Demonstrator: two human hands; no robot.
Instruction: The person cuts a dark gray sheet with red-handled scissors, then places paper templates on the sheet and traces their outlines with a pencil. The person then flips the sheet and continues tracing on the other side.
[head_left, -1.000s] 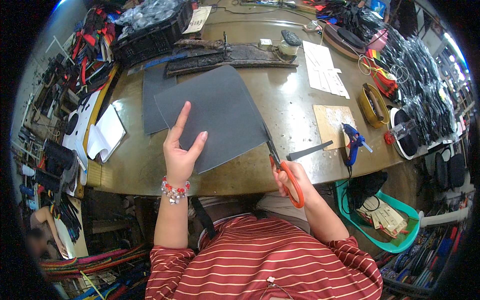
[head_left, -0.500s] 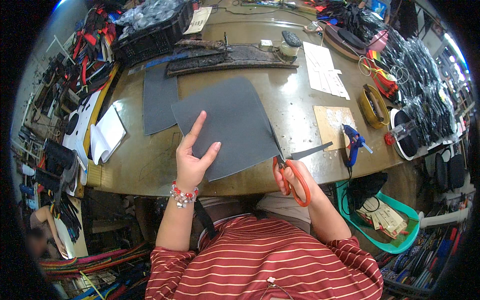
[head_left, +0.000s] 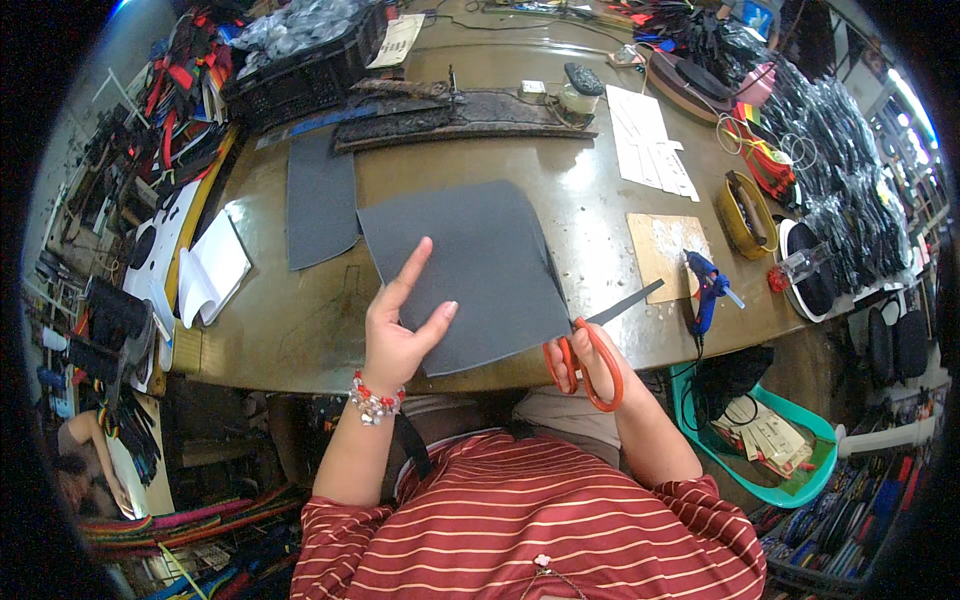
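A dark grey sheet of fabric-like material (head_left: 480, 275) is held above the table's near edge. My left hand (head_left: 400, 340), wearing a beaded bracelet, grips its left side, with thumb and forefinger spread on top and the other fingers hidden underneath. My right hand (head_left: 601, 346) is closed round orange-handled scissors (head_left: 614, 388) at the sheet's right edge; the blades are mostly out of sight there. Just right of the scissors lies a narrow dark strip (head_left: 632, 300). A second grey piece (head_left: 322, 200) rests flat on the table, left of the held sheet.
On the right are a blue glue gun (head_left: 706, 290) by a wooden board (head_left: 655, 240) and a yellow basket (head_left: 741, 225). White paper patterns (head_left: 640, 140) lie behind. A long dark block (head_left: 470, 120) crosses the back; a black crate (head_left: 300, 85) stands far left. Another person's arm (head_left: 105, 455) shows lower left.
My left hand and the grey sheet have shifted right and a little toward me. The scissors stay in my right hand near the same spot, with less of their blades showing.
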